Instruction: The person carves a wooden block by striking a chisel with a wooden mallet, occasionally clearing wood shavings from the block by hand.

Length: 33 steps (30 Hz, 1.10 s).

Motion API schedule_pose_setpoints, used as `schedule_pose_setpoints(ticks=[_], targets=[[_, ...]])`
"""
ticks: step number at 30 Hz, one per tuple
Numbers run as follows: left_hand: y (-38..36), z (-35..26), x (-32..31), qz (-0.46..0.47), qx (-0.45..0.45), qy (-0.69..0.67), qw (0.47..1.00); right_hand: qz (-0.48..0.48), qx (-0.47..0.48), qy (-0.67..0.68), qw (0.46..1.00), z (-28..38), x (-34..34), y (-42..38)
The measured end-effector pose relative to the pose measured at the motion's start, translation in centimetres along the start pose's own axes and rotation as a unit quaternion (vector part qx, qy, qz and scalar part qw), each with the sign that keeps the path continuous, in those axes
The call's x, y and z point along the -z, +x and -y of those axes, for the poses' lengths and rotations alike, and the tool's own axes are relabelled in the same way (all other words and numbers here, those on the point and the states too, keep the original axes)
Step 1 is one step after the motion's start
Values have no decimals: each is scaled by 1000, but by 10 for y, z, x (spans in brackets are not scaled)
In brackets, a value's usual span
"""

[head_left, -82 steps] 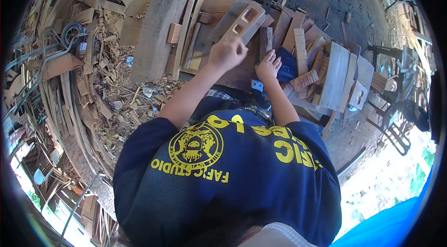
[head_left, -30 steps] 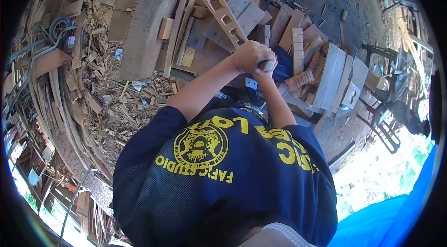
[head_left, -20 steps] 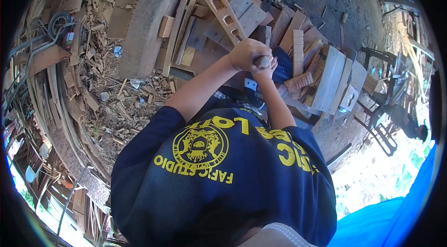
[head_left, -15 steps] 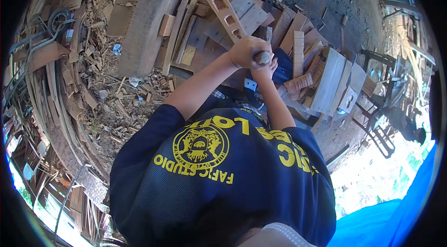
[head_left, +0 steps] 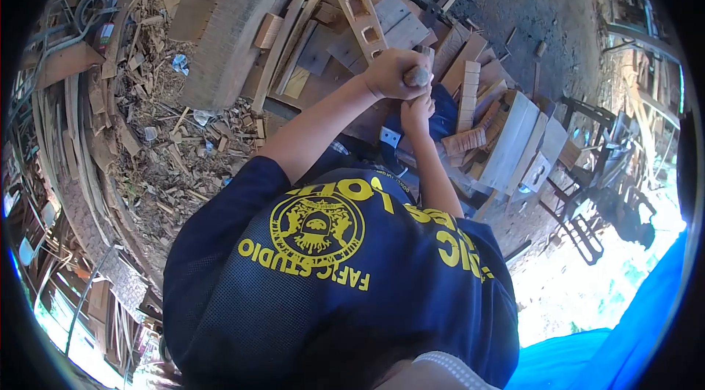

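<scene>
My left hand (head_left: 391,74) is closed around a wooden-handled tool. The rounded butt of its handle (head_left: 418,76) points up at me, and its working end is hidden below my hands. Just below and against it, my right hand (head_left: 416,112) has its fingers curled in; what they hold is hidden. Beyond my left hand lies a long wooden piece (head_left: 358,14) with several square recesses cut into it. A greyish block end (head_left: 424,53) shows right behind my knuckles.
Boards and offcuts lie around my hands, with a row of small wood blocks (head_left: 468,96) and a pale plank (head_left: 508,142) to the right. A thick beam (head_left: 242,30) lies at the left. Wood scraps (head_left: 191,170) litter the ground. Metal frames (head_left: 580,221) stand at far right.
The view has shifted slightly. Both hands stay together, with the left still round the handle; my right hand sits a little lower and its fingers look more curled.
</scene>
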State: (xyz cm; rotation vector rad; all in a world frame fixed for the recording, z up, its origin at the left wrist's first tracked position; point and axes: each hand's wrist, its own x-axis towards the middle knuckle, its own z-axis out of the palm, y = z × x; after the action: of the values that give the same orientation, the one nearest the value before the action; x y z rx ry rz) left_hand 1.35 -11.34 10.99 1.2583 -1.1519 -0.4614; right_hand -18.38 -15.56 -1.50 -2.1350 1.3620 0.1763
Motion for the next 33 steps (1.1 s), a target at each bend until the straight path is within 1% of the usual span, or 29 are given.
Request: schedule_pose_setpoints(ticks=[1, 2, 4, 5, 6, 7, 8, 9, 10, 12, 13, 14, 15, 16, 17, 18, 20, 21, 22, 23, 24, 26, 27, 28, 29, 30, 31, 32, 33], targets=[[-1, 2, -2, 5, -8, -9, 1000, 6, 32, 56, 998, -5, 7, -2], [-2, 4, -4, 0, -10, -10, 1000, 6, 36, 51, 998, -9, 13, -5], [-4, 6, -8, 14, -15, 0, 1000, -47, 62, 162, 984, -18, 24, -11], [-4, 4, -9, 23, -1, 3, 1000, -97, 123, 174, 972, -22, 29, -14], [-3, 3, -10, 17, -2, 5, 1000, -95, 128, 171, 972, -29, 38, -19], [-2, 0, -11, 36, 4, 7, 999, -51, 48, 303, 950, -11, 69, -33], [-1, -2, -13, 56, 10, 9, 998, -6, -34, 427, 904, 9, 100, -48], [-1, -3, -15, 71, 34, 14, 997, -53, 20, 422, 905, 21, 121, -61], [-1, -1, -18, 67, 35, 14, 997, -100, 73, 415, 901, 34, 142, -73], [-3, 3, -25, 54, 25, 23, 998, -154, 67, 404, 899, 70, 189, -105], [-4, 1, -25, 51, 29, 24, 998, -150, 67, 402, 901, 73, 201, -118], [-4, -2, -24, 60, 24, 32, 997, -133, 150, 474, 858, 75, 211, -131], [-5, -3, -21, 70, 17, 41, 997, -115, 231, 540, 801, 76, 219, -140], [-6, -4, -20, 69, 18, 43, 997, -97, 310, 597, 734, 80, 225, -144], [-6, -3, -20, 64, 8, 44, 997, -154, 347, 606, 699, 101, 214, -148], [-6, -3, -21, 60, -4, 44, 997, -154, 349, 604, 700, 106, 207, -149], [-6, 0, -22, 47, -2, 25, 999, -120, 253, 441, 853, 112, 196, -149], [-7, 0, -22, 36, 2, 8, 999, -101, 200, 348, 910, 112, 192, -149], [-8, 0, -22, 31, 2, 9, 999, -79, 144, 251, 954, 112, 189, -148], [-11, -1, -21, 50, 9, 21, 998, -57, 85, 151, 983, 113, 187, -149], [-11, -1, -18, 69, 16, 33, 997, -56, 88, 151, 983, 112, 188, -149], [-12, 1, -19, 62, 8, 32, 998, -119, 45, 276, 953, 102, 198, -156], [-14, 2, -20, 60, -3, 27, 998, -107, -4, 370, 923, 94, 204, -164], [-16, 3, -20, 60, -1, 25, 998, -107, -6, 369, 923, 98, 203, -160], [-15, 3, -20, 59, -14, 27, 998, -181, 161, 427, 871, 106, 202, -149], [-14, 3, -20, 58, -29, 28, 997, -248, 324, 466, 785, 112, 200, -142], [-14, 3, -20, 57, -31, 26, 998, -249, 325, 463, 786, 112, 195, -141], [-14, 4, -21, 49, -28, 15, 998, -165, 205, 306, 915, 110, 185, -142], [-14, 5, -21, 41, -25, 6, 999, -71, 72, 130, 986, 110, 179, -143]])
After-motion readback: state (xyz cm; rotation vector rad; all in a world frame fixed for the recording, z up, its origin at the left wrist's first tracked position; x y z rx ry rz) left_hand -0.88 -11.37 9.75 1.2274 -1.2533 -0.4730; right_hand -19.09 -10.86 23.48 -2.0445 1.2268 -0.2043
